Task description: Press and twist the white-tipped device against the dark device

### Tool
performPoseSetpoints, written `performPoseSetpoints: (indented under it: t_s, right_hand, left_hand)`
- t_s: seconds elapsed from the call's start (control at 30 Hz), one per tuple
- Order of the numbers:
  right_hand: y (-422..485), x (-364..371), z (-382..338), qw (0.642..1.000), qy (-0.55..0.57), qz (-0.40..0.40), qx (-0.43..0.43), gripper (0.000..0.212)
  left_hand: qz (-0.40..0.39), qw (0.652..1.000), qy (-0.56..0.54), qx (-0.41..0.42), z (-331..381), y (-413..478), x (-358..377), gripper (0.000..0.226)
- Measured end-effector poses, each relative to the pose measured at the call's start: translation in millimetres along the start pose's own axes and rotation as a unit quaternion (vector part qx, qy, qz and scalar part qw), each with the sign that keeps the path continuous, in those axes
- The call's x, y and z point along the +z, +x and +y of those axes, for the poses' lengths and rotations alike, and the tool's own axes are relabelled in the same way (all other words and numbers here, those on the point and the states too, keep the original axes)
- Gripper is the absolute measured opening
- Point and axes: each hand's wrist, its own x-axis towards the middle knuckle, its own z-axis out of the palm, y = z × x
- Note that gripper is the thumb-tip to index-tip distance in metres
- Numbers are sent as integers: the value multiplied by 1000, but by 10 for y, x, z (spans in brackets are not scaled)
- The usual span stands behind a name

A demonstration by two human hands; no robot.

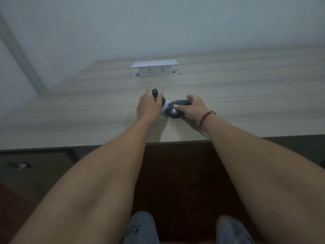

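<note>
Pale wood-grain surface (228, 95) under a plain grey wall, dim light. The left hand (148, 107) has its fingers curled round a black object (155, 93), thumb over the top. The right hand (192, 107) grips a second black object (175, 110), thumb pressed on its near side, fingers wrapped over the far side. Something white (166, 107) shows between the two black pieces, too small to identify. All of it sits mid-surface, nearer the front edge. A red cord bracelet (206, 118) circles the right wrist. Towards the back edge stands a white pop-up socket box (154, 68).
</note>
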Motion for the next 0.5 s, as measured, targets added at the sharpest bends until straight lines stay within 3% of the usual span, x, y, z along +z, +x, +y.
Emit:
performPoseSetpoints:
  t_s: [0.1,0.27,0.4,0.5]
  right_hand:
    - [3,7,-31,1000,-20,-6,-4,77]
    - [2,9,-32,1000,-9,-17,13,78]
    - [15,86,-26,999,-20,24,12,68]
    - [-6,141,-54,996,-70,59,9,73]
  left_hand:
    - [-4,999,-52,-3,63,-15,29,42]
    - [-28,998,51,-15,61,26,-44,43]
    - [-22,999,-30,15,53,17,-27,42]
    - [-34,999,5,-7,-10,-6,24,44]
